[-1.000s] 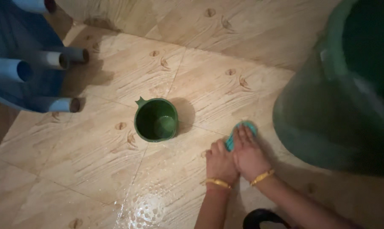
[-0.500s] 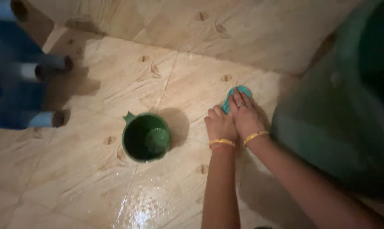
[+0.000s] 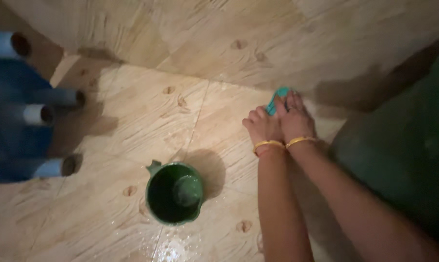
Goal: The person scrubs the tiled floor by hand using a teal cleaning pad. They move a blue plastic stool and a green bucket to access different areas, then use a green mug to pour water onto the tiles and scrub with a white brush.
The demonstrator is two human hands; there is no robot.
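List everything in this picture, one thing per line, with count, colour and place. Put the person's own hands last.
scrub pad: one, teal, on the floor under the fingers of both hands, near the base of the wall
mug: one, dark green, upright on the wet floor, left of the forearms
large container: one, dark green, at the right edge, beside the right arm
stool: one, blue, lying at the left edge with its tube legs pointing right
floor tiles: wood-patterned, beige, wet and glossy near the mug
wall tiles: same beige pattern, across the top
bangles: two, gold, one on each wrist
left hand: pressed on the pad
right hand: pressed on the pad, beside the left
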